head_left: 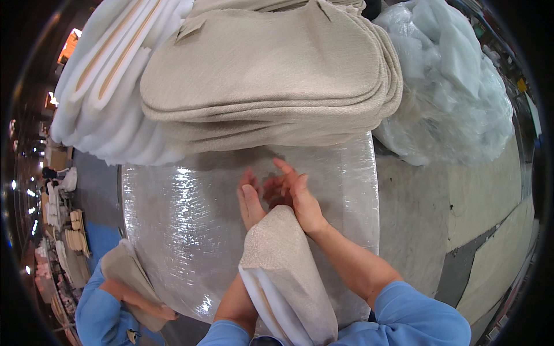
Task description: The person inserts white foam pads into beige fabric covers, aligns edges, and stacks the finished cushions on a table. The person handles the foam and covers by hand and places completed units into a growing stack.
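Note:
A beige fabric cover [283, 248] with white foam padding [268, 305] showing at its lower left side stands between my forearms, close to my body. My left hand [250, 202] is at the cover's far tip, fingers stretched out and slightly blurred. Across from it, my right hand [297, 199] has its fingers spread, its wrist beside the same tip. Neither hand visibly grasps anything. The cover hides part of my left forearm. Beyond both hands, a stack of beige fabric covers [265, 63] with rounded corners lies on the plastic-wrapped table [173, 230].
White foam pads [115, 75] with tan edges are piled at the far left. A clear plastic bag [456, 98] of white material bulges at the far right. At the lower left, a co-worker in a blue sleeve [98, 305] handles another beige cover [127, 268].

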The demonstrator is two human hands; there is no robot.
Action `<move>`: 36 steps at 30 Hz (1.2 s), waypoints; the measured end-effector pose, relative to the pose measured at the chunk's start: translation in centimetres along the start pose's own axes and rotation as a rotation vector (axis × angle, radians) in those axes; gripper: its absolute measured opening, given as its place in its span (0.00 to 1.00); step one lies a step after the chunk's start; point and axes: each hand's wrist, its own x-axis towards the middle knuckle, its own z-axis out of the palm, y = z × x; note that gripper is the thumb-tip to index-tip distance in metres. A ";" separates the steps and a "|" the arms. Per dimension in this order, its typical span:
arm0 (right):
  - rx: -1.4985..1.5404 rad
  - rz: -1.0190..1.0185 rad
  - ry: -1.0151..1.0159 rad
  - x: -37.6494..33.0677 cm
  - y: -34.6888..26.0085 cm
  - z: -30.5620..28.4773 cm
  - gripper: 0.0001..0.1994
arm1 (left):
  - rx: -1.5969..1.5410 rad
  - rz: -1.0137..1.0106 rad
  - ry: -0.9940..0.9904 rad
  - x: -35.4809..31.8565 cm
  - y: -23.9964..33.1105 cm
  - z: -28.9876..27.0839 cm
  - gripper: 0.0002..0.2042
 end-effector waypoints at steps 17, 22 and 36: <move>0.103 0.418 0.019 -8.1 4.1 2.8 0.46 | -0.294 0.067 -0.725 -3.8 12.1 -5.2 0.37; 0.077 0.423 0.074 -10.1 6.3 1.5 0.45 | -0.331 0.042 -0.634 -5.2 11.3 -4.7 0.34; -0.435 -0.045 -0.026 -12.8 -11.1 1.5 0.22 | 0.084 0.281 -0.485 -10.2 11.5 -3.3 0.30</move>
